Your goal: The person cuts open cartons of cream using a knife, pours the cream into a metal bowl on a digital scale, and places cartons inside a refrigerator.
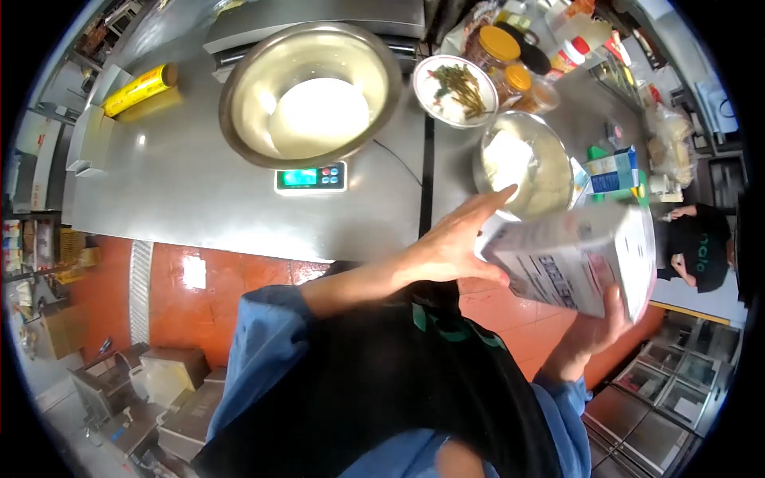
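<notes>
A large white carton with blurred print is tipped over on its side, its left end near the rim of a smaller metal bowl. My right hand grips the carton from below at its right end. At the left end, my left hand is around the carton's edge, thumb below and fingers above. White contents show inside the smaller bowl. To the left, a large metal bowl with white contents rests on a digital scale with a lit green display.
A white bowl of green chillies or pods stands beside several lidded jars. A blue-and-white carton is to the right. On the steel counter lies a yellow roll box. Another person is at far right.
</notes>
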The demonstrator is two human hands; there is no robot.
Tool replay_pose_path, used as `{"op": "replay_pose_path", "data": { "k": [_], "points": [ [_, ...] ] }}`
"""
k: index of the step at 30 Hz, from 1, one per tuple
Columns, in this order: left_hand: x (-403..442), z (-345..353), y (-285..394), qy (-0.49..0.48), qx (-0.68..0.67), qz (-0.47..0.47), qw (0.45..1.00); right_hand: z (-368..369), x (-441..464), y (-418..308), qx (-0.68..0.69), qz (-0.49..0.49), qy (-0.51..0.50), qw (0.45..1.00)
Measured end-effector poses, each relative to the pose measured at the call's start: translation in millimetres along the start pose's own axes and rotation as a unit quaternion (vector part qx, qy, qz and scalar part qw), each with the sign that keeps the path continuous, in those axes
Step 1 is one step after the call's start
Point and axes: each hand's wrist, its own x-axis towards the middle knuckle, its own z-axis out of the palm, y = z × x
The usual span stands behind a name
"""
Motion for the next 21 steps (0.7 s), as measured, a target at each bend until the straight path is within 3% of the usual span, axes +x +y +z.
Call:
{"op": "replay_pose_path", "data": {
  "k": [3,4,7,12,14,16,21],
  "points": [
    [-27.3,-38.8,5.8,0.020,-0.096,0.013,0.995,69.0,11.2,-23.3,0.095,0.026,-0.105,0.990],
    [-39.2,-49.8,13.0,0.032,-0.189,-0.023,0.981,96.4,13.6,-32.6,0.107,0.030,-0.134,0.985],
    [-59.1,-73.3,3.2,0.076,-0.328,-0.083,0.938,162.0,29.1,-56.3,0.048,0.096,-0.261,0.959],
    [-79.3,-95.2,5.0,0.092,-0.496,-0.080,0.860,239.4,50.3,-56.5,-0.037,0.141,-0.414,0.899],
    [-76.8,-90.7,-5.1,0.067,-0.536,-0.078,0.838,249.5,60.3,-48.2,-0.110,0.133,-0.426,0.888],
    [-77.9,-92.3,-8.6,0.024,-0.503,-0.072,0.861,257.9,59.8,-53.0,-0.142,0.120,-0.435,0.881],
    [-70.1,-88.1,-16.5,-0.017,-0.578,-0.098,0.810,253.8,49.9,-62.1,-0.152,0.075,-0.470,0.866]
  ]
}}
